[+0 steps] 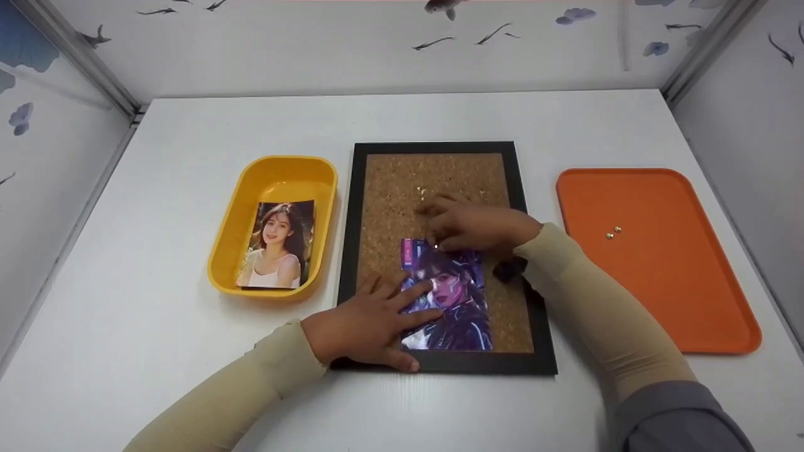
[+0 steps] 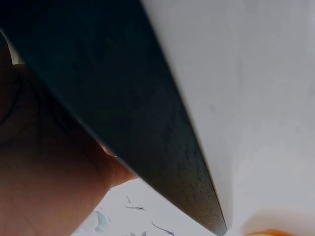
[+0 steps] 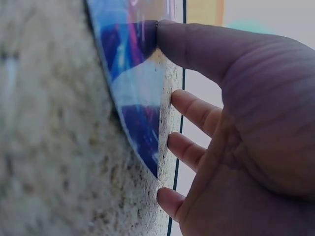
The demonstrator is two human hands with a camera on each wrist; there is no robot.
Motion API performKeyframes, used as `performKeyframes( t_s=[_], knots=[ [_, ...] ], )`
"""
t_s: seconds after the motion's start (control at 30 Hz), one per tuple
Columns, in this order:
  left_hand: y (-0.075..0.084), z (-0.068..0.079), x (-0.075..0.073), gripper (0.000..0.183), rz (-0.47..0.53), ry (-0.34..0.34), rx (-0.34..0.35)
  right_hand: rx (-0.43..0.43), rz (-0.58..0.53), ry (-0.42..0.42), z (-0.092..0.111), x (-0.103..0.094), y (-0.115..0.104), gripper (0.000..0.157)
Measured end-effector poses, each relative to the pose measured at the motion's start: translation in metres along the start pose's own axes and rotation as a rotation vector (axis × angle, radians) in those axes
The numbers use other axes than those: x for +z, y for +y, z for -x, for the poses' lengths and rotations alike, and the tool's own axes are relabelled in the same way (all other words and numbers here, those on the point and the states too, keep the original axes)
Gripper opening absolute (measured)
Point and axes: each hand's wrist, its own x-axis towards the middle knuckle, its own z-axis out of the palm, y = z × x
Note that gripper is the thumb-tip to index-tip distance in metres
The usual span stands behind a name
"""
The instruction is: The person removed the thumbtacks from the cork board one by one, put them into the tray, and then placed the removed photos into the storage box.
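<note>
A glossy purple print [image 1: 458,320] lay on a black-framed corkboard [image 1: 389,188], close to the board's near edge. The left hand [image 1: 370,323] rested across the print's left edge, fingers spread wide, thumb on the near frame. The right hand [image 1: 474,226] pressed its thumb near the print's top edge, three fingers apart against the cork. Toward the worktop's [image 1: 251,125] left edge stood a yellow tub [image 1: 217,251] with a portrait photo [image 1: 274,257]; near its right edge lay an orange tray [image 1: 678,282].
</note>
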Motion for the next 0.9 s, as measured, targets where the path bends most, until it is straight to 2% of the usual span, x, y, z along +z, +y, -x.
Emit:
performKeyframes(
  t_s=[0.23, 0.6, 0.9],
  knots=[
    [-0.0003, -0.0007, -0.0001, 0.085, 0.014, -0.002, 0.000, -0.018, 0.024, 0.002, 0.0015, -0.0001, 0.0002, 0.009],
    [-0.0008, -0.0013, 0.0013, 0.084, 0.021, -0.002, -0.002, 0.006, 0.054, -0.007, 0.0002, 0.0014, -0.0006, 0.009],
    [-0.0009, -0.0008, 0.0004, 0.085, 0.023, -0.006, 0.000, -0.015, 0.015, 0.005, 0.0017, -0.0006, -0.0025, 0.010]
  ],
)
